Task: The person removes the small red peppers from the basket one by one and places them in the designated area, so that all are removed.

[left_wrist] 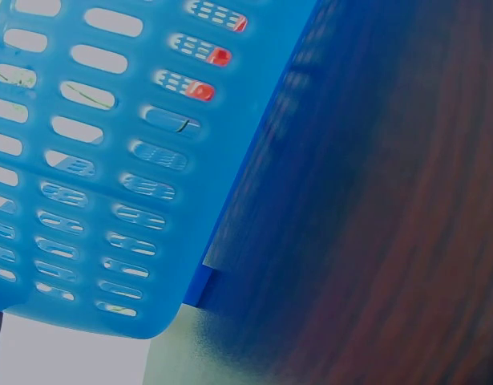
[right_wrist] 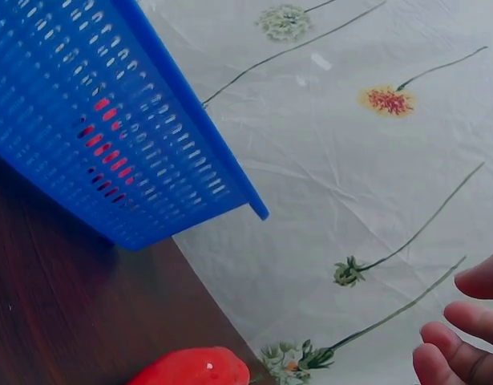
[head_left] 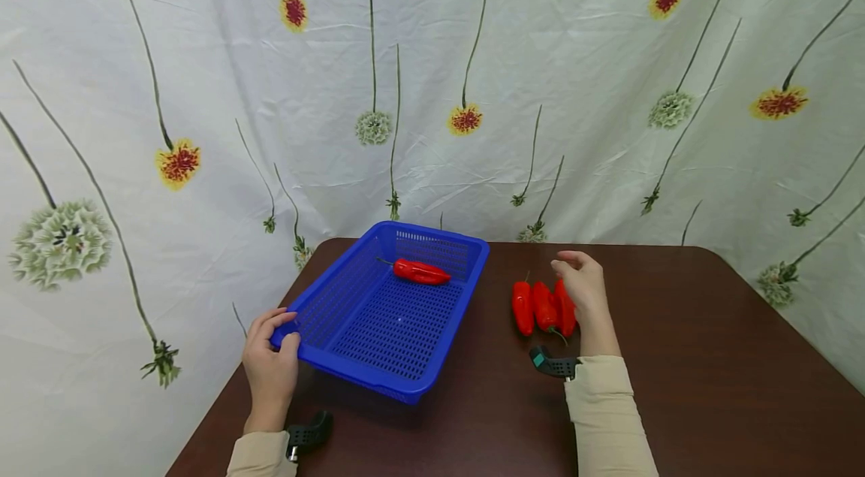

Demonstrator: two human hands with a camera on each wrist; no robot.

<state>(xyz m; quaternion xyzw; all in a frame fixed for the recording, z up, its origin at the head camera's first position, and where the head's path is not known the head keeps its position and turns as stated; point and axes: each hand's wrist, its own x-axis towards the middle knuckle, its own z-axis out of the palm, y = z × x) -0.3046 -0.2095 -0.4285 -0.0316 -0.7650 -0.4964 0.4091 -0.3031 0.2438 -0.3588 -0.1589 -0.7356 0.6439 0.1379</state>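
A blue plastic basket (head_left: pixel 358 372) with slotted walls stands at the left of the table, with one red pepper (head_left: pixel 422 272) lying inside near its far end. My left hand (head_left: pixel 269 368) grips the rim at the basket's near left corner, thumb inside and fingers over the edge. To the right of the basket, three red peppers lie side by side: a left one (head_left: pixel 522 308), a middle one (head_left: pixel 544 308) and a right one (head_left: pixel 563 308). Above the right one hangs my right hand (head_left: pixel 586 293), its fingers loosely bent and holding nothing. It partly hides that pepper.
The dark brown table (head_left: pixel 709 357) has rounded far corners. Behind it hangs a white cloth (head_left: pixel 432 184) printed with flowers, close to the table's far edge. Black wrist devices are strapped on at both sleeves.
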